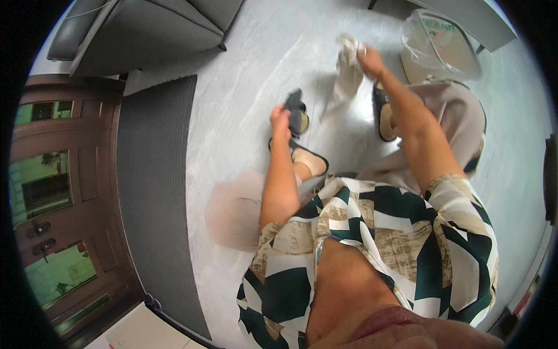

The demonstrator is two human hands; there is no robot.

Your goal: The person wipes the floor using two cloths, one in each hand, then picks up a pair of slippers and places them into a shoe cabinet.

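My left hand [281,121] grips a dark grey shoe [296,114] with a lighter, yellowish patch, above the floor near my slippered foot. What kind of shoe it is I cannot tell for certain. In my right hand [370,63] is a light beige cloth [348,74], bunched at the top and hanging down, its lower end blurred. The two hands are apart. Below them my feet are in dark slippers [380,104], one under each arm.
A lined waste bin [409,63] stands at the upper right beside a grey piece of furniture [475,22]. A grey sofa [161,35] is at the upper left. A dark ribbed mat [152,196] lies before a brown door [91,170] with glass panes.
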